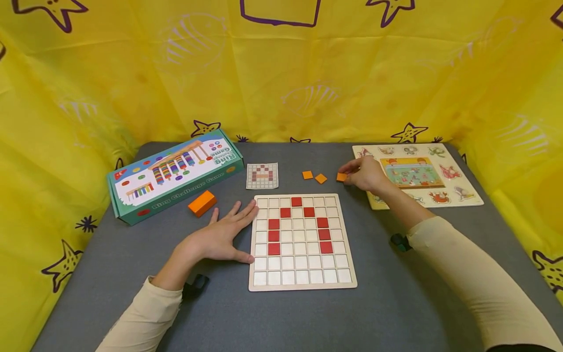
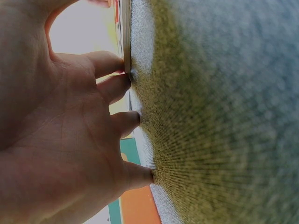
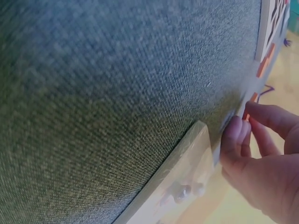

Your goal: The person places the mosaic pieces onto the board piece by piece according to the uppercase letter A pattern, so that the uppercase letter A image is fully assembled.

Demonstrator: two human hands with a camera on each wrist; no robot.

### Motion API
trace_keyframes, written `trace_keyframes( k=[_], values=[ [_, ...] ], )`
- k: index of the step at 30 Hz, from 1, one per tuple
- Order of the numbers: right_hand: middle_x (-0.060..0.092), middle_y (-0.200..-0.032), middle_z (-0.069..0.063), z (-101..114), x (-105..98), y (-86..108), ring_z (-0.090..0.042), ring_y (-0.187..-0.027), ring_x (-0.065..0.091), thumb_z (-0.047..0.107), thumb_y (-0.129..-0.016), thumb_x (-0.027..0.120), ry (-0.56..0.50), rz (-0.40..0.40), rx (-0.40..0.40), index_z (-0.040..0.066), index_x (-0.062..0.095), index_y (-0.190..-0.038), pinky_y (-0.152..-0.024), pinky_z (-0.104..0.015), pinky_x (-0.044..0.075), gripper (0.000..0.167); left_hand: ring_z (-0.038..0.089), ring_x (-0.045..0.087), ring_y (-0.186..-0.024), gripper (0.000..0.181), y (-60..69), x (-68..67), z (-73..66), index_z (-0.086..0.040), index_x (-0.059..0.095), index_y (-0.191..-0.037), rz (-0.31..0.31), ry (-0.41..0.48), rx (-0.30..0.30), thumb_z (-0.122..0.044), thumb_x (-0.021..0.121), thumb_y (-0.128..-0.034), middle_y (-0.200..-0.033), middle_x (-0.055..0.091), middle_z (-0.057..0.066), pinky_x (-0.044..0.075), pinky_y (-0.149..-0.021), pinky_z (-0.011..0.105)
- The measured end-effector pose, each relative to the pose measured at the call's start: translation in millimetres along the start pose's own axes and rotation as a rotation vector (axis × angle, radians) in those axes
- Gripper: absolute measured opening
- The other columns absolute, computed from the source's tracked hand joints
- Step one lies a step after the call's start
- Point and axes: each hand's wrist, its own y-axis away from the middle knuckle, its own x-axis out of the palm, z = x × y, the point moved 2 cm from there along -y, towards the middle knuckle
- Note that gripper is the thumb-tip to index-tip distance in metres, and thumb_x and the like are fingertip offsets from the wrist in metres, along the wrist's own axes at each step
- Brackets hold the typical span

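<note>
A wooden grid board (image 1: 303, 287) lies on the table with white squares and several red tiles in an arch. My left hand (image 1: 222, 237) spreads its fingers on the table at the board's left edge, the thumb and index finger touching it; the left wrist view shows that palm (image 2: 70, 130) close up. Behind the board, my right hand (image 1: 367, 173) pinches an orange square tile (image 1: 341, 177) between thumb and fingers; the tile (image 3: 246, 112) is partly hidden in the right wrist view. Two loose orange tiles, one (image 1: 307, 174) and another (image 1: 321, 179), lie to its left.
A patterned card (image 1: 262, 176) lies behind the board. At the left are a green game box (image 1: 176, 176) and an orange block (image 1: 202, 203). A wooden picture puzzle (image 1: 466, 198) lies at the right, close under my right hand. Yellow cloth (image 1: 281, 63) hangs around the table.
</note>
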Motion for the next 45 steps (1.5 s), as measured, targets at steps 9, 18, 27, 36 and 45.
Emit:
trace_keyframes(
  k=[9,18,27,36,45],
  values=[
    [0.073,-0.114,-0.024,7,4,5.7,-0.032,-0.098,0.063,-0.005,-0.087,0.073,-0.049,0.031,-0.019,-0.001,0.077,-0.119,-0.071,-0.028,0.049,0.032,0.043,-0.002,-0.162,0.123,0.8,0.0,-0.4,-0.021,0.011,-0.169,-0.002,-0.014,0.002,-0.059,0.085,-0.0785,-0.177,-0.001,-0.001,-0.009,-0.115,0.081],
    [0.075,-0.111,-0.024,12,7,10.1,-0.03,-0.096,0.064,-0.006,-0.086,0.075,-0.079,0.048,-0.039,-0.002,0.077,-0.117,-0.069,-0.023,0.05,0.031,0.043,-0.002,-0.162,0.123,-0.2,0.1,-0.3,-0.021,0.011,-0.169,0.0,-0.009,0.004,-0.059,0.085,-0.0787,-0.177,-0.001,-0.001,-0.009,-0.115,0.081],
    [0.074,-0.111,-0.021,14,9,16.3,-0.029,-0.094,0.063,-0.005,-0.087,0.076,-0.075,0.058,-0.043,-0.001,0.078,-0.117,-0.071,-0.021,0.051,0.031,0.042,-0.002,-0.162,0.123,0.3,-0.3,-0.5,-0.021,0.011,-0.169,-0.002,-0.007,0.005,-0.058,0.085,-0.0789,-0.177,0.0,0.0,-0.009,-0.115,0.081],
    [0.076,-0.109,-0.021,20,9,26.0,-0.029,-0.094,0.066,-0.004,-0.085,0.078,-0.095,0.069,-0.053,0.0,0.078,-0.116,-0.071,-0.021,0.053,0.031,0.042,-0.003,-0.162,0.123,-0.8,-0.1,-0.1,-0.021,0.011,-0.169,0.003,-0.007,-0.003,-0.059,0.085,-0.0785,-0.177,0.0,-0.001,-0.01,-0.115,0.081],
    [0.076,-0.109,-0.017,27,17,37.7,-0.027,-0.095,0.069,-0.002,-0.083,0.081,-0.105,0.111,-0.088,0.002,0.079,-0.114,-0.073,-0.022,0.054,0.031,0.041,-0.004,-0.162,0.124,-0.5,-0.2,0.8,-0.022,0.01,-0.169,0.004,-0.015,0.002,-0.059,0.085,-0.0786,-0.177,-0.001,-0.001,-0.01,-0.115,0.081]
  ],
)
